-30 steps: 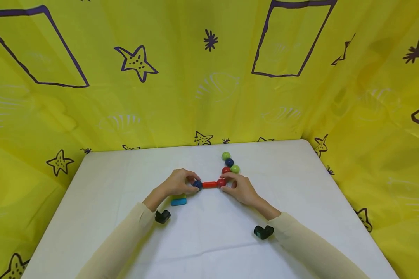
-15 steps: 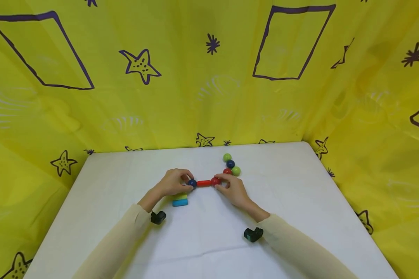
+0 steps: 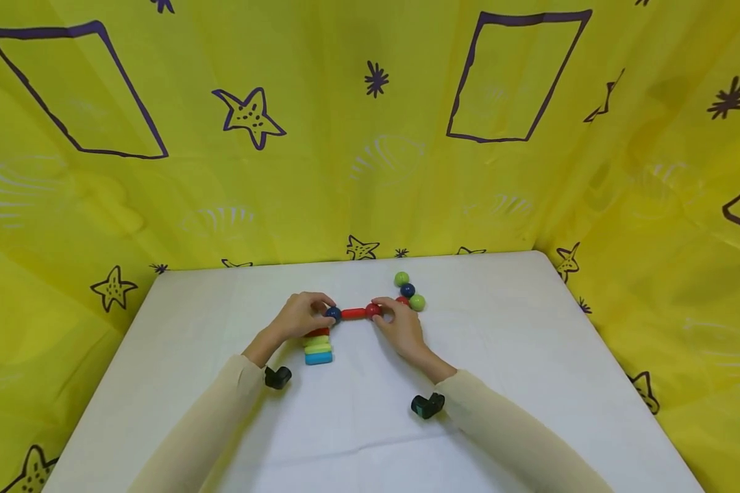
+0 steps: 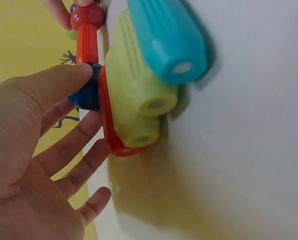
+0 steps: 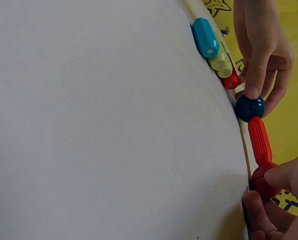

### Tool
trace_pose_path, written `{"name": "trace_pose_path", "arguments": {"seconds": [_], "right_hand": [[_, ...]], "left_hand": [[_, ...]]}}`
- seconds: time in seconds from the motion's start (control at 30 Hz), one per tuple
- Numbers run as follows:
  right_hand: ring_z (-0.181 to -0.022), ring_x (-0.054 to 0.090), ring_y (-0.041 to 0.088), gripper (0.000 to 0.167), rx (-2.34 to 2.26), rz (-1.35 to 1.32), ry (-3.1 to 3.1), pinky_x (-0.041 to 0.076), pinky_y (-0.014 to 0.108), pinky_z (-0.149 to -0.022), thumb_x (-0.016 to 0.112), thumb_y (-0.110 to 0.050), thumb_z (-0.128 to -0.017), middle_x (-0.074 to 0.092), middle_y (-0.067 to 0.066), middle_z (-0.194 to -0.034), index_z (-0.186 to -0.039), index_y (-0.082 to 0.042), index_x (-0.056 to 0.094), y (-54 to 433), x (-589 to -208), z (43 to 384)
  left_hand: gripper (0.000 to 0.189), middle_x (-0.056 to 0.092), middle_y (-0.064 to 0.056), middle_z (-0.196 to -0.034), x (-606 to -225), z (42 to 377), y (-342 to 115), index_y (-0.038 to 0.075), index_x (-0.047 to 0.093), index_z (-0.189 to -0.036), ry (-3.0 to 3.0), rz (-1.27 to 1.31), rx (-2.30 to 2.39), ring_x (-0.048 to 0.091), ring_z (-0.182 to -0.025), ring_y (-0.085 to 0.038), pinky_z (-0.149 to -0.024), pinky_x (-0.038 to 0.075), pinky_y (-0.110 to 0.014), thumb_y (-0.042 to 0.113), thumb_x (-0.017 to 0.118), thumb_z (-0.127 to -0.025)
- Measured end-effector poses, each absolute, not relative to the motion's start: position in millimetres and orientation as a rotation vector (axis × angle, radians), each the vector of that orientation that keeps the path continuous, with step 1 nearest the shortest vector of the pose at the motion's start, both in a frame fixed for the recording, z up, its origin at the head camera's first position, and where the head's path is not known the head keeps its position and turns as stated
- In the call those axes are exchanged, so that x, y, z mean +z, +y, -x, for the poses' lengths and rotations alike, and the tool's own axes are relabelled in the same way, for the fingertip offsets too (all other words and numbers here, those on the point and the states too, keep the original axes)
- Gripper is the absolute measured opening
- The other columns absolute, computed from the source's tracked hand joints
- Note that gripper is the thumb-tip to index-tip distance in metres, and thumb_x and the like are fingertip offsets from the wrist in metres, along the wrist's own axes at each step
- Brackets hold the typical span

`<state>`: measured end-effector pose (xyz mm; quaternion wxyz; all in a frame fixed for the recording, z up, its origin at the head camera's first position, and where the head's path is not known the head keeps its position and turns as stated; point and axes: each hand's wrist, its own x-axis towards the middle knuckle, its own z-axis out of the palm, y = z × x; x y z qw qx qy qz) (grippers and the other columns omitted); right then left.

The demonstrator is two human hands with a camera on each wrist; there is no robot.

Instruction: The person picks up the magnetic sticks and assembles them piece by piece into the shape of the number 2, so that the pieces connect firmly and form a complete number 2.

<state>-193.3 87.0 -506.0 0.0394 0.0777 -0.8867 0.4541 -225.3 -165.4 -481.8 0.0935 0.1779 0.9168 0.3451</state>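
A red rod [image 3: 353, 313] joins a dark blue ball [image 3: 334, 314] on its left end to a red ball [image 3: 373, 311] on its right end. My left hand [image 3: 299, 316] pinches the blue ball between thumb and fingers; its other fingers spread loosely in the left wrist view. My right hand [image 3: 403, 331] pinches the red ball. Just below the left hand lie a red rod [image 4: 107, 115], two yellow-green rods [image 4: 133, 90] and a light blue rod [image 4: 171, 45], side by side. Whether the held piece touches the table is hard to tell.
Behind the right hand lie several loose balls: a green ball [image 3: 401, 279], a blue ball [image 3: 408, 290], another green ball [image 3: 416, 302] and a partly hidden red one. The white table [image 3: 499, 329] meets a yellow patterned curtain [image 3: 321, 171] at the back and sides.
Both hands have moved left and slightly away with the joined balls and rod between them. More of the row of rods under the left hand now shows.
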Motion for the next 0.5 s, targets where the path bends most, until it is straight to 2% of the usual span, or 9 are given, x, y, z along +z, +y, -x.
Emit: {"name": "trace_pose_path", "arguments": {"seconds": [0.03,0.1,0.17,0.23,0.27,0.3,0.37,0.43,0.5], "right_hand": [[-0.063,0.046,0.016,0.034,1.381,-0.227,-2.719,0.035,0.027,-0.053,0.075,-0.008,-0.093,0.073,0.010,-0.122,-0.127,-0.010,0.072,85.2,-506.6,195.0],[-0.073,0.058,0.018,0.033,1.350,-0.195,-2.726,0.045,0.029,-0.061,0.074,-0.009,-0.094,0.072,0.009,-0.124,-0.127,-0.011,0.073,81.5,-507.0,198.0],[-0.092,0.067,0.022,0.033,1.340,-0.156,-2.738,0.054,0.036,-0.077,0.074,-0.010,-0.095,0.072,0.008,-0.125,-0.128,-0.012,0.072,78.3,-507.0,201.1],[-0.114,0.066,0.024,0.033,1.322,-0.132,-2.742,0.054,0.042,-0.092,0.073,-0.010,-0.095,0.072,0.007,-0.126,-0.128,-0.013,0.072,75.4,-506.8,204.8],[-0.120,0.064,0.023,0.034,1.315,-0.119,-2.746,0.052,0.042,-0.097,0.073,-0.010,-0.095,0.072,0.007,-0.126,-0.128,-0.013,0.072,73.8,-506.2,206.6],[-0.115,0.067,0.024,0.034,1.321,-0.105,-2.747,0.054,0.040,-0.091,0.072,-0.010,-0.095,0.072,0.007,-0.127,-0.129,-0.013,0.072,72.3,-505.7,208.5],[-0.095,0.070,0.023,0.034,1.323,-0.083,-2.741,0.054,0.035,-0.073,0.071,-0.009,-0.095,0.072,0.009,-0.126,-0.129,-0.013,0.072,69.2,-504.4,212.1],[-0.072,0.067,0.019,0.034,1.333,-0.045,-2.740,0.047,0.030,-0.056,0.070,-0.009,-0.095,0.072,0.011,-0.125,-0.129,-0.013,0.072,66.1,-502.4,215.1],[-0.053,0.059,0.015,0.035,1.344,-0.004,-2.739,0.039,0.027,-0.048,0.069,-0.009,-0.095,0.072,0.012,-0.124,-0.129,-0.014,0.072,63.4,-500.9,217.9]], "left_hand": [[0.030,0.072,-0.004,-0.099,-481.3,226.4,-166.0,0.009,0.073,-0.117,2.723,-0.529,1.024,0.061,-0.091,-0.022,-0.084,0.053,-0.038,0.019,0.081,-0.090],[0.031,0.072,-0.005,-0.100,-480.8,229.2,-166.7,0.008,0.073,-0.118,2.726,-0.525,1.024,0.060,-0.092,-0.023,-0.084,0.053,-0.038,0.018,0.081,-0.090],[0.031,0.072,-0.006,-0.101,-479.9,232.0,-167.0,0.008,0.073,-0.119,2.726,-0.513,1.024,0.060,-0.093,-0.024,-0.085,0.053,-0.039,0.018,0.081,-0.090],[0.031,0.071,-0.007,-0.102,-479.5,234.9,-167.2,0.008,0.073,-0.119,2.729,-0.490,1.022,0.060,-0.093,-0.024,-0.086,0.053,-0.039,0.018,0.080,-0.090],[0.031,0.071,-0.007,-0.102,-479.4,236.4,-167.3,0.009,0.073,-0.119,2.730,-0.474,1.024,0.060,-0.094,-0.025,-0.086,0.052,-0.040,0.018,0.080,-0.091],[0.031,0.071,-0.007,-0.102,-479.4,238.0,-167.5,0.009,0.073,-0.120,2.732,-0.463,1.026,0.059,-0.094,-0.025,-0.086,0.052,-0.040,0.018,0.080,-0.091],[0.031,0.071,-0.007,-0.102,-479.5,241.2,-167.8,0.009,0.073,-0.120,2.734,-0.448,1.030,0.059,-0.094,-0.025,-0.086,0.052,-0.040,0.018,0.080,-0.091],[0.032,0.072,-0.008,-0.102,-479.6,244.3,-167.9,0.008,0.073,-0.121,2.737,-0.444,1.038,0.060,-0.095,-0.025,-0.087,0.052,-0.040,0.018,0.080,-0.091],[0.032,0.072,-0.008,-0.103,-479.6,247.3,-168.0,0.007,0.073,-0.121,2.740,-0.449,1.047,0.061,-0.095,-0.025,-0.088,0.052,-0.041,0.017,0.079,-0.092]]}}
